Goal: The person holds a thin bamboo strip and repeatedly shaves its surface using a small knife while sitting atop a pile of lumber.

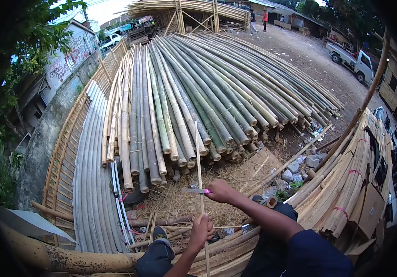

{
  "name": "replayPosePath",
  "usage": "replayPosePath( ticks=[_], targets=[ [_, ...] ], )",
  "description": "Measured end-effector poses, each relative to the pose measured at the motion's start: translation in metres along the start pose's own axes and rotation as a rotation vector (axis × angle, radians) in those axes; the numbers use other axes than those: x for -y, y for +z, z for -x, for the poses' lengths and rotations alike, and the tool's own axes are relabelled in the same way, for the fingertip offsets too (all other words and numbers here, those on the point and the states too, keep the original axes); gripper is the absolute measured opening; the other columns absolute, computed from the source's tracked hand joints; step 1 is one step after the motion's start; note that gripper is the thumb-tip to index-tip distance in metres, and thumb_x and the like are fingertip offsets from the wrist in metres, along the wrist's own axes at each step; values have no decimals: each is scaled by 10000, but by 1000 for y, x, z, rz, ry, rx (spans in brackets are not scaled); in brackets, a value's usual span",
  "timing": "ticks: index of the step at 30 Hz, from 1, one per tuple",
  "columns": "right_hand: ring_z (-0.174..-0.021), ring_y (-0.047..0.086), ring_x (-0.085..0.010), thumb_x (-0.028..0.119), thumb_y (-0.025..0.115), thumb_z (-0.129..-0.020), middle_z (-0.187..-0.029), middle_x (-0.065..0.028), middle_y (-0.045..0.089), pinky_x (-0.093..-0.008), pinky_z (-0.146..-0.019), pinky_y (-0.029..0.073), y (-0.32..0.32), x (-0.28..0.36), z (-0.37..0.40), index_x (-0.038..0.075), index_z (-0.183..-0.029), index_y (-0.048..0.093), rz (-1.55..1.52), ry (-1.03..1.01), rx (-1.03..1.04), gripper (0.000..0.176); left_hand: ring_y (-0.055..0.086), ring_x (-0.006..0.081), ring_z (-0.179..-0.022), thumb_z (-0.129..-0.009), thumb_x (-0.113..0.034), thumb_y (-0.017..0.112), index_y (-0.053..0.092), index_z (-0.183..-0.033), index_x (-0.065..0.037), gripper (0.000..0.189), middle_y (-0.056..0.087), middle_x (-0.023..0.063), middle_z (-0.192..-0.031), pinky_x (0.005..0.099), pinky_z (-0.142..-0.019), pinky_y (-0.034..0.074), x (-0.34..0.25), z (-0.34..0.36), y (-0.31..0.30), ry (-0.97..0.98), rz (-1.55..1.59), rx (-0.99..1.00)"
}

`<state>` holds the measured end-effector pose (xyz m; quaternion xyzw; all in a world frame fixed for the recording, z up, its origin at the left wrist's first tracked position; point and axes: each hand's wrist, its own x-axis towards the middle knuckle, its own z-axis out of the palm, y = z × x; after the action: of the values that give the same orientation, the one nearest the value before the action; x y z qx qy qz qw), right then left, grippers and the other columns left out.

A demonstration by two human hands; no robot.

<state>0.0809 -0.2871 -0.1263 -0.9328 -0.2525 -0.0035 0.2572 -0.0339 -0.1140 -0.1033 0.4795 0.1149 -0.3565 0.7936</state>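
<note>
My left hand (200,231) is wrapped round a thin, pale bamboo strip (199,173) that stands nearly upright in front of me. Just above it and to the right, my right hand (220,191) grips a knife with a pink handle (207,191). The knife's blade (193,190) points left and lies across the strip; whether it cuts into the wood cannot be made out. Pale shavings (175,203) cover the ground beyond my hands.
A large pile of bamboo poles (207,92) fills the middle. Split strips tied in bundles (341,194) lie at right. Corrugated sheets (92,184) and a bamboo fence (67,157) are at left. A white truck (353,60) and two people (265,19) are farther back.
</note>
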Motion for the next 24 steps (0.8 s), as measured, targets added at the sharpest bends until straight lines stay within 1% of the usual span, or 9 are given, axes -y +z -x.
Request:
replayPosePath(
  ticks=[3, 5, 7, 9, 12, 15, 17, 18, 24],
  targets=[
    [-625, 593, -401, 306, 546, -772, -627, -213, 588, -487, -577, 473, -18, -47, -2, 5, -645, 621, 40, 414, -190, 335, 202, 53, -388, -995, -296, 357, 332, -784, -138, 265, 239, -43, -542, 218, -334, 141, 16, 9, 12, -87, -27, 55],
    [-629, 589, -408, 317, 546, -773, -628, -225, 581, -488, -588, 469, -23, -47, 7, -5, -649, 615, 25, 414, -168, 352, 198, 48, -391, -986, -304, 373, 337, -788, -141, 259, 237, -44, -538, 218, -335, 131, 20, 4, 11, -129, 52, 108],
    [-620, 574, -417, 308, 536, -776, -622, -237, 569, -485, -595, 460, -27, -22, 11, -20, -656, 601, -141, 44, -9, 355, 186, 43, -390, -985, -311, 381, 345, -767, -147, 274, 224, -54, -527, 212, -332, 125, 8, -1, 5, -100, 76, 87],
    [-603, 551, -420, 285, 524, -779, -615, -238, 551, -482, -588, 438, -11, 0, 12, -38, -677, 580, -258, -102, 194, 343, 172, 37, -387, -983, -319, 382, 353, -742, -155, 293, 210, -66, -513, 207, -328, 118, -6, -2, -1, -98, 186, 120],
    [-592, 550, -419, 290, 533, -773, -613, -239, 549, -485, -578, 435, 3, 9, 11, -37, -679, 579, -258, -273, 177, 343, 164, 33, -379, -984, -323, 376, 358, -725, -164, 304, 202, -70, -501, 205, -324, 115, -4, -1, -1, -60, 238, 119],
    [-553, 504, -413, 315, 556, -779, -574, -231, 509, -478, -542, 393, -3, -23, 6, -34, -635, 539, -252, -40, -39, 378, 165, 36, -373, -985, -334, 385, 364, -736, -166, 301, 199, -69, -499, 203, -323, 118, 9, 5, 2, -36, 247, 140],
    [-551, 511, -417, 303, 552, -771, -573, -229, 513, -481, -530, 394, -30, -53, 3, -25, -641, 556, -234, 330, -249, 353, 166, 41, -374, -987, -333, 381, 362, -735, -160, 306, 214, -66, -498, 203, -316, 118, 15, 14, 16, -154, 295, 211],
    [-551, 511, -417, 303, 552, -771, -573, -229, 513, -481, -530, 394, -35, -51, 6, -25, -641, 556, -233, 337, -261, 353, 166, 42, -377, -988, -342, 380, 361, -737, -161, 310, 216, -64, -501, 203, -319, 121, 16, 14, 18, -174, 295, 248],
    [-558, 536, -405, 261, 557, -739, -574, -211, 538, -484, -544, 420, -2, 9, 14, 3, -603, 562, -152, -207, 105, 291, 164, 41, -374, -989, -335, 378, 360, -749, -155, 301, 216, -60, -507, 203, -323, 119, -1, -4, 1, -64, 259, 133]
  ],
)
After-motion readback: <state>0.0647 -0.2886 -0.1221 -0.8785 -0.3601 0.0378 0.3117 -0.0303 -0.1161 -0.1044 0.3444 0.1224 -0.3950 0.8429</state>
